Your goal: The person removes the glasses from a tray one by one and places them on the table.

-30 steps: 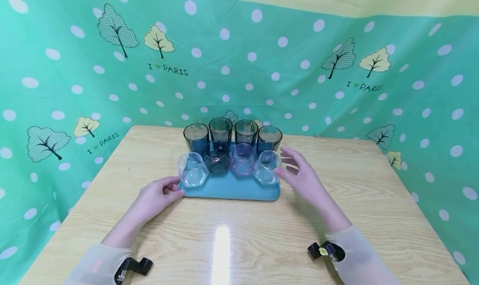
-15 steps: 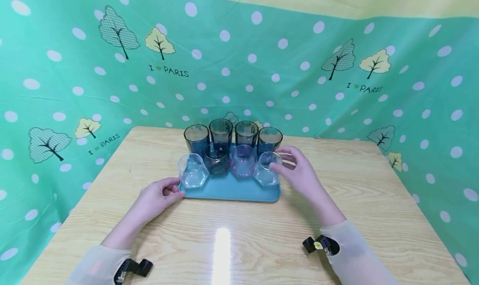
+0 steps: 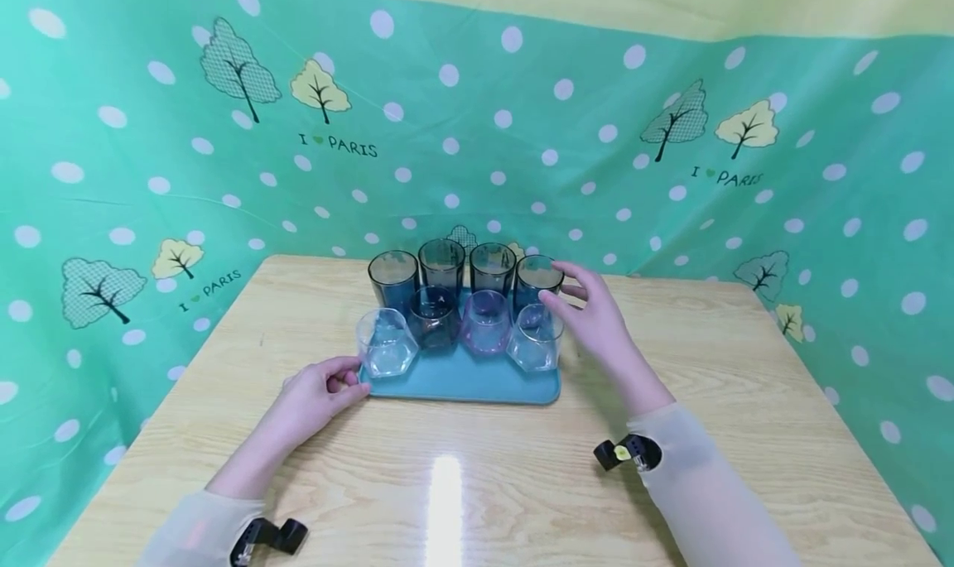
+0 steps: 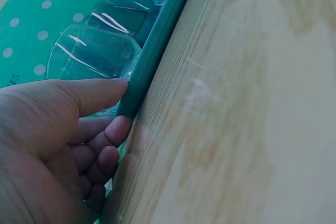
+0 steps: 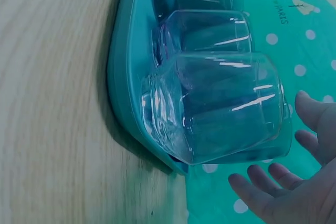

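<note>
A blue-teal rectangular tray (image 3: pixel 462 385) with a low raised rim is lying flat on a wooden desk (image 3: pixel 596 501). Along its front row, four short, faceted glasses are standing upright, mouths up: a clear left glass (image 3: pixel 388 350), a smoky dark glass (image 3: pixel 436 325), a pale purple glass (image 3: pixel 487 329) and a clear right glass (image 3: pixel 533 353). The two clear ones are sitting slightly nearer the viewer. Behind them, four taller, dark-tinted tumblers (image 3: pixel 441 261) are standing upright, their bases mostly hidden.
</note>
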### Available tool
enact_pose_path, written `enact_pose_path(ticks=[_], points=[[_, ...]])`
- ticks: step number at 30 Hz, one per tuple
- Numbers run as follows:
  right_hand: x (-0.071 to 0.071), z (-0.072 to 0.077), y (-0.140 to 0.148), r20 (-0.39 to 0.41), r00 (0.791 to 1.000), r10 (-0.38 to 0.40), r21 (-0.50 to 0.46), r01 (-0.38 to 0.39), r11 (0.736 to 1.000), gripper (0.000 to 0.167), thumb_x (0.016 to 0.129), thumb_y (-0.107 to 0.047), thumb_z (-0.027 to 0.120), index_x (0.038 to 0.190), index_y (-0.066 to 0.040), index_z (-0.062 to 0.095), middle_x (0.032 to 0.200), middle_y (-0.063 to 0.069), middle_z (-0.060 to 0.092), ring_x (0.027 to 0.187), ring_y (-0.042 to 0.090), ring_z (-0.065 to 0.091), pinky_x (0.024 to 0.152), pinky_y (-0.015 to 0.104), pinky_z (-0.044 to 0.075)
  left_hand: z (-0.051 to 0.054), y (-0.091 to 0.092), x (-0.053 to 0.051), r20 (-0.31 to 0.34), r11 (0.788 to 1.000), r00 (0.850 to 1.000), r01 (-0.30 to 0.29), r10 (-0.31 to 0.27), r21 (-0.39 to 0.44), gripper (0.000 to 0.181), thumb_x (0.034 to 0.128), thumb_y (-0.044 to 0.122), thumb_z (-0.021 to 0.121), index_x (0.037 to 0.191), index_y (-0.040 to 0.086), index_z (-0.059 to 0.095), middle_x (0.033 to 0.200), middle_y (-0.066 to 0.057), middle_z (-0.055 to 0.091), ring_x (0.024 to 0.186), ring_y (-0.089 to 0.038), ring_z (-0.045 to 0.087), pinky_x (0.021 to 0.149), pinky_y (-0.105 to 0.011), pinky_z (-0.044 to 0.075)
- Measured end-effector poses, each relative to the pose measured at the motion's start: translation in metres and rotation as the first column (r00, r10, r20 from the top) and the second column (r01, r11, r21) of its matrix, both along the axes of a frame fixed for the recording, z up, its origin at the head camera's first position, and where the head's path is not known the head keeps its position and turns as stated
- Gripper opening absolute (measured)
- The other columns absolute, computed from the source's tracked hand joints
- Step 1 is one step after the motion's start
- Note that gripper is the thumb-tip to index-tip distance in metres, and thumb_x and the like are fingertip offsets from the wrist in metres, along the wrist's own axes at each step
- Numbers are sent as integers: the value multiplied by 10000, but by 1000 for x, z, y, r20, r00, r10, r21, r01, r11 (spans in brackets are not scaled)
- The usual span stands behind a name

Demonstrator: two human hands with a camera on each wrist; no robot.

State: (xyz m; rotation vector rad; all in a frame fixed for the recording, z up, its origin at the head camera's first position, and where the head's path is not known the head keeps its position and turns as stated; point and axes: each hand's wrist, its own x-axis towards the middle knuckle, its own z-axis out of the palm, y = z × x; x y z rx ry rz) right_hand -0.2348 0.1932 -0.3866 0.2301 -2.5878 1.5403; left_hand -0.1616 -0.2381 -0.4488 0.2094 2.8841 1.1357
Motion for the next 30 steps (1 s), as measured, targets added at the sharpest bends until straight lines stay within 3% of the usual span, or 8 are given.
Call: enact_pose_path(ticks=[6, 13, 19, 30], points=[[-8, -1, 3, -21, 1000, 22, 8, -22, 1000, 458, 1045, -277, 786, 1473, -139, 700, 1648, 169, 463, 1438, 441, 556, 1145, 569, 488, -1, -1, -1, -1, 1000, 1000, -3, 3, 1, 543, 987, 284, 844, 1413, -23, 707, 999, 26, 710, 871, -159, 604, 801, -347, 502], [-13, -3, 3, 16, 999, 44, 39, -44, 998, 347, 1028, -292, 805, 1346, -159, 768, 1637, 123, 494, 1437, 428, 562, 1142, 581, 486, -3, -2, 2, 10, 1000, 1000, 2, -2, 2, 557, 991, 294, 844, 1428, -16, 695, 1007, 27, 707, 875, -156, 606, 805, -356, 510], [-15, -3, 1, 9, 999, 45, 76, -46, 996, 239, 1027, -268, 808, 1223, -134, 785, 1573, 130, 543, 1418, 421, 580, 1155, 585, 473, -2, -2, 4, 14, 1000, 1000, 1, -1, 2, 579, 992, 321, 843, 1439, -13, 689, 1001, 37, 694, 868, -154, 589, 782, -348, 495], [-18, -1, 4, -25, 999, 37, 153, -33, 988, 158, 1033, -242, 794, 1132, -121, 780, 1617, 160, 511, 1483, 417, 507, 1195, 582, 429, -1, 0, 3, -22, 1000, 1000, 5, -6, -6, 554, 987, 304, 848, 1426, -2, 704, 977, 53, 690, 850, -141, 594, 815, -383, 484]])
